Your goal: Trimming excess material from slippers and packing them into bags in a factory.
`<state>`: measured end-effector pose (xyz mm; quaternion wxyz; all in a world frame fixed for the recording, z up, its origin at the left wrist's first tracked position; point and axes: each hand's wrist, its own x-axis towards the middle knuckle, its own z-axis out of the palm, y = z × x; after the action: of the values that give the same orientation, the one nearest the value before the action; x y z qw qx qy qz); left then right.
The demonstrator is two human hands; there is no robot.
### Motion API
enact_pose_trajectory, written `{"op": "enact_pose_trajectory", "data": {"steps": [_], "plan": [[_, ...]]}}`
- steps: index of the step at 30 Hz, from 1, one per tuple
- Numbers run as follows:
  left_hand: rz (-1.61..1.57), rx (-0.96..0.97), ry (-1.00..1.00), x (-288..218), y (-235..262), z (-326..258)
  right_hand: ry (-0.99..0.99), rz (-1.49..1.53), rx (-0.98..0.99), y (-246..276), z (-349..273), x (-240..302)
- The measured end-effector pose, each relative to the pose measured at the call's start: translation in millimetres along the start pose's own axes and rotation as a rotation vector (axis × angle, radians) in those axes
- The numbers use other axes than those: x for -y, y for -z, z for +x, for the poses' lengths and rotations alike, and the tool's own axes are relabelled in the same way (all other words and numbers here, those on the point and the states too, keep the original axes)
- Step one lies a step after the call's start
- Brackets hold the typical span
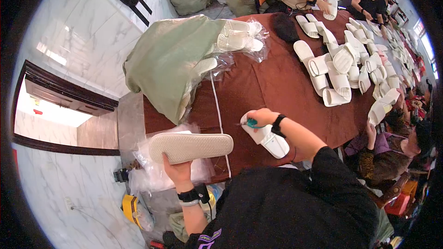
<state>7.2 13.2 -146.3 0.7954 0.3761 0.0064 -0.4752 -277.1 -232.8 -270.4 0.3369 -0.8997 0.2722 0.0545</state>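
Note:
My left hand point(177, 171) grips a white slipper point(194, 147), turned so that its textured sole faces up. The slipper is above a pile of clear plastic bags point(154, 170) at the table's near left edge. My right hand point(265, 117) is closed around a small teal-handled tool point(251, 122) with a thin tip, its exact kind too small to make out. Just under that hand, a second white slipper point(277, 147) lies upright on the brown cloth, partly covered by my fingers and wrist.
Many loose white slippers point(339, 83) are heaped on the right of the brown-covered table point(258, 83). A green sack point(170, 60) with bagged slippers point(233, 39) is at the far left. Co-workers handle slippers across the table point(323, 5) and at the right point(371, 131).

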Motion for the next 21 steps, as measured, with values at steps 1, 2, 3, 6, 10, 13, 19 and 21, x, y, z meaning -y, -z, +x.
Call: {"op": "enact_pose_trajectory", "data": {"steps": [1, 2, 3, 6, 10, 13, 19, 21], "plan": [[-0.053, 0.007, 0.029, -2.5, 7.9, 0.9, -0.017, 0.012, -0.079, 16.5, -7.6, 0.1], [-0.059, 0.011, 0.036, -2.1, 10.9, 1.1, -0.043, 0.020, -0.159, 35.6, -22.3, -2.0], [-0.091, 0.005, 0.012, -4.0, 14.9, -1.0, -0.007, 0.126, -0.293, 51.8, -34.4, -3.1], [-0.101, -0.043, -0.034, -3.4, 11.2, -7.0, 0.013, 0.431, -0.678, 82.1, -69.0, -4.1], [-0.131, -0.117, -0.055, -0.4, 11.8, 2.3, -0.112, 0.935, -1.043, 99.6, -105.7, 21.8], [-0.178, 0.077, 0.011, 12.6, -8.0, 12.7, -0.219, 1.012, -1.156, 96.1, -123.1, 20.4], [-0.063, 0.191, 0.111, 50.7, -60.9, 21.8, -0.265, 1.521, -0.923, 63.5, -139.4, 22.0], [0.068, 0.191, 0.084, 73.3, -63.2, 18.6, -0.269, 1.476, -0.812, 63.7, -139.0, 53.2]]}}
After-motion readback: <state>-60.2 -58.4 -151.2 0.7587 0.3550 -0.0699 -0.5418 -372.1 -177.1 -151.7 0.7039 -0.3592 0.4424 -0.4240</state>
